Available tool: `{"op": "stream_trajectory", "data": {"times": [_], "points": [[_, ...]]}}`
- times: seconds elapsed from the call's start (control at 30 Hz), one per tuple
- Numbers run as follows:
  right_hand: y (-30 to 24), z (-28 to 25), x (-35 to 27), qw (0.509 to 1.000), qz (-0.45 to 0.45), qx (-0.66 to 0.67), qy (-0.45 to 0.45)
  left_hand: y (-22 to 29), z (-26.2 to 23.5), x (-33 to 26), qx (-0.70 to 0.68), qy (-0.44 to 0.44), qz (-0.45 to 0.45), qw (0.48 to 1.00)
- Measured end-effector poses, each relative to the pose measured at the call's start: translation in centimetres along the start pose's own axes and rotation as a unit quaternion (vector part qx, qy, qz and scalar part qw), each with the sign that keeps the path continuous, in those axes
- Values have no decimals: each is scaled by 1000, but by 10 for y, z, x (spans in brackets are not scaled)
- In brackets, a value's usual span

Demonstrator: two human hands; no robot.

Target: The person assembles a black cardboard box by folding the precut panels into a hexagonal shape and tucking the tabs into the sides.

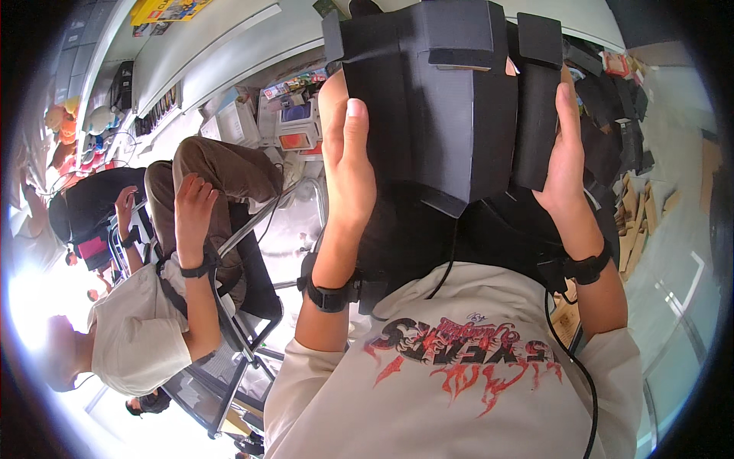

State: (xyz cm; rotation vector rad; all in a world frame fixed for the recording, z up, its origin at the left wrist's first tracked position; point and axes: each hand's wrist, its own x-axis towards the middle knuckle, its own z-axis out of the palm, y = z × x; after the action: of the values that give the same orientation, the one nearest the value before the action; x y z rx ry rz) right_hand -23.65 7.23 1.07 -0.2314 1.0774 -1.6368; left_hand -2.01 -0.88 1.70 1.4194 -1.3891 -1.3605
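Note:
Between my two hands is a black cardboard box [440, 115], partly folded, with creased panels and loose flaps along its far edge. A pointed flap sticks out at its near end, above my lap. My left hand [350, 168] grips the left side, thumb lying along the front edge and the other fingers mostly hidden behind the card. On the right side, my right hand [566, 164] presses against a narrow upright panel [537, 115]; its fingers are partly hidden. A small pale orange patch shows in a gap between the panels near the far edge.
A seated person [145, 329] is on my left beside a metal-framed chair [245, 344], hands raised. Small boxes [294, 126] lie on a shelf beyond. Black cardboard pieces [627, 115] and brown cardboard strips [634, 222] are at my right. A black cable [577, 367] hangs over my shirt.

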Motion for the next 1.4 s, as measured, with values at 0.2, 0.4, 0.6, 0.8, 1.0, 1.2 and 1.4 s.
{"op": "stream_trajectory", "data": {"times": [0.2, 0.4, 0.6, 0.8, 1.0, 1.2, 1.4], "points": [[2, 0, 9, 999, -19, -41, -1, -6, -4, 1, -89, -2, -59, 994], [5, 8, 9, 993, -51, -104, 19, -7, -5, 5, -250, -15, -125, 960], [11, 1, 9, 992, 75, -63, 75, 1, -6, 6, -371, -120, -76, 918], [13, 9, 6, 990, 20, -124, 60, 3, 0, 10, -204, -94, -46, 973], [10, 19, 1, 983, -2, -181, 30, 7, -7, 8, -117, -119, -34, 985], [25, 12, 2, 954, -107, -281, -20, 8, 5, 0, 30, -164, 86, 982], [26, 11, 1, 960, -102, -259, -37, 7, 8, 1, 149, -118, 131, 973]]}}
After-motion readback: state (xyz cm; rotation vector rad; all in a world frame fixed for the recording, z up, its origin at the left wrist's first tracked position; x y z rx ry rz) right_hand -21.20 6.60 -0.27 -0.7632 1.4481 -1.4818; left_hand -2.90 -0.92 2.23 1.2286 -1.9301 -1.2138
